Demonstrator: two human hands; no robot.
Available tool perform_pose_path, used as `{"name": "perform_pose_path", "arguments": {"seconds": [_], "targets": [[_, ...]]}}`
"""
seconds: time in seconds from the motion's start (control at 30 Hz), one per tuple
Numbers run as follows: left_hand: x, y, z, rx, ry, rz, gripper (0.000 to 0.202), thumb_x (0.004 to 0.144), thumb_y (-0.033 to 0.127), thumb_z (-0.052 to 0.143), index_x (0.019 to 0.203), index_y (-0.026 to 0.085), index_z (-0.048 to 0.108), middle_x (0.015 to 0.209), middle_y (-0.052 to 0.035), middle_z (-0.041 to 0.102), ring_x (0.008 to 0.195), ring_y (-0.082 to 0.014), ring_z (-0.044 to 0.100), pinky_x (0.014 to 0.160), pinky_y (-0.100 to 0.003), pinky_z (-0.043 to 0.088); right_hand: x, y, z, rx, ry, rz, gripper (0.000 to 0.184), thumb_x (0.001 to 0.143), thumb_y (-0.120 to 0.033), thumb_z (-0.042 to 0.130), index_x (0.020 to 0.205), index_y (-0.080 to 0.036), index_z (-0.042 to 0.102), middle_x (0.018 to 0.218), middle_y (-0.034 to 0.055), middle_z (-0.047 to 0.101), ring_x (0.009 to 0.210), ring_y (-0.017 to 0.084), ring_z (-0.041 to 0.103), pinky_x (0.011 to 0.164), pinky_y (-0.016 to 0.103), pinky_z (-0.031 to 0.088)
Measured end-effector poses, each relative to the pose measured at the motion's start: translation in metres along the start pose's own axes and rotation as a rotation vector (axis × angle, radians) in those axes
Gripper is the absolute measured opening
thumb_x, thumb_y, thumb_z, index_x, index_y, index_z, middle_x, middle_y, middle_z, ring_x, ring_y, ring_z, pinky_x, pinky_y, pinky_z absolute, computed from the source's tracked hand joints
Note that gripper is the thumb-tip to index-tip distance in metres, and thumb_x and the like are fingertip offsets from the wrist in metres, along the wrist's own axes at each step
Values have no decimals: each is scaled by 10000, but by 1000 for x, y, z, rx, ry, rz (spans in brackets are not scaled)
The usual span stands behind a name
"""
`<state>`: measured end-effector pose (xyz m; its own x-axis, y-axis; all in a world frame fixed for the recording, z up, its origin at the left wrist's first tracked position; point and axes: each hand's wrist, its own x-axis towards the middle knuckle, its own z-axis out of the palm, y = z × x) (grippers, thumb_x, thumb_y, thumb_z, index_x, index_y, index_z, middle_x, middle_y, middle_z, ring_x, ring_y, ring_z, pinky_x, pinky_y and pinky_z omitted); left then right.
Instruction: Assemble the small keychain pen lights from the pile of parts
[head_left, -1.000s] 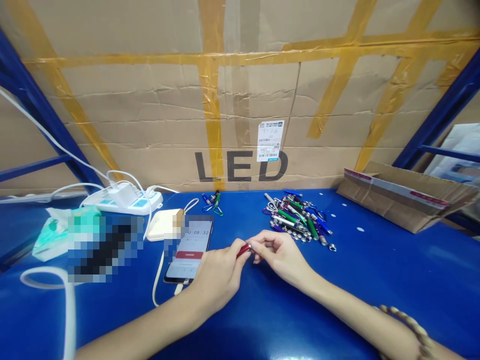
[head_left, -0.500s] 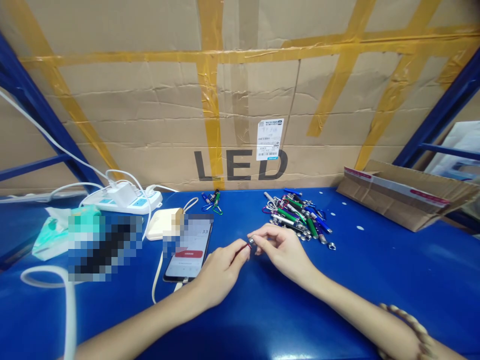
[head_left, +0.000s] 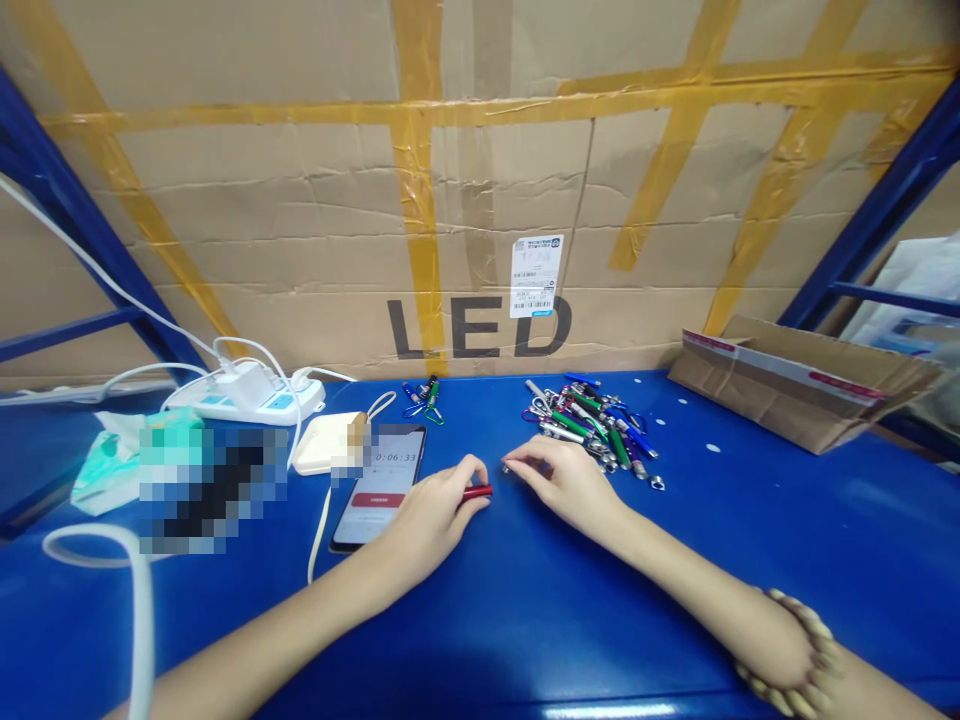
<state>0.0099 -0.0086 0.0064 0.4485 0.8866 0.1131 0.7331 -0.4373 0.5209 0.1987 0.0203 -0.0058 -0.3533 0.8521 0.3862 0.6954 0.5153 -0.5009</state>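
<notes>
Blue and glossy, the tabletop [head_left: 525, 620] ran from the near edge back to a taped carton. Nearest, a beaded bracelet [head_left: 817, 650] circled the right forearm.

Farther in, the two hands faced each other, a little apart. Handling such small pieces well seemed to call for a steady grip on the body, its end left free, and a light pinch on the metal bit; keeping both low and in line would limit a roll or a drop.

The left hand [head_left: 439, 505] had its fingers clamped on a red tube [head_left: 478, 492], which lay between thumb and curled forefinger, one end jutting toward the right hand. The right hand [head_left: 570, 480] held thumb and forefinger together on a small metal piece [head_left: 506, 469] at their very tips; its exact shape was too small to tell. A narrow gap parted piece and tube.

A phone [head_left: 382, 478] lay just beyond the left wrist. Past the right hand spread a pile of small coloured flashlights [head_left: 577, 428]; farther left sat a few more on clips [head_left: 433, 398]. Behind everything stood the carton [head_left: 480, 220], lettered LED.
</notes>
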Motion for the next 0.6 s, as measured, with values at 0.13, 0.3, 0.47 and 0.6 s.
{"name": "perform_pose_path", "arguments": {"seconds": [0.13,0.3,0.47,0.6], "targets": [[0,-3,1,6,35,43,53,853,198,477,893,231,478,848,-8,606,811,-193,586,690,-288,440,0,-1,1,-37,-49,-12,170,845,-235,525,834,-209,693,806,26,680,690,153,606,616,251,461],[1,-7,0,33,83,113,90,830,132,505,859,217,516,859,-7,589,848,-190,552,736,-302,435,0,0,1,-31,-73,-19,178,850,-237,516,848,-211,692,811,25,679,699,158,603,664,272,460],[1,-8,-1,35,95,117,110,837,108,498,860,210,531,873,-11,576,865,-188,546,756,-301,440,-1,2,2,-28,-88,-27,171,840,-222,523,862,-216,693,808,31,668,675,149,592,624,259,455],[1,-7,-1,43,97,115,143,836,88,490,880,203,563,894,-23,582,888,-192,542,789,-306,448,-1,2,2,-26,-99,-17,155,825,-205,546,868,-217,695,832,29,655,652,136,584,618,250,456]]}}
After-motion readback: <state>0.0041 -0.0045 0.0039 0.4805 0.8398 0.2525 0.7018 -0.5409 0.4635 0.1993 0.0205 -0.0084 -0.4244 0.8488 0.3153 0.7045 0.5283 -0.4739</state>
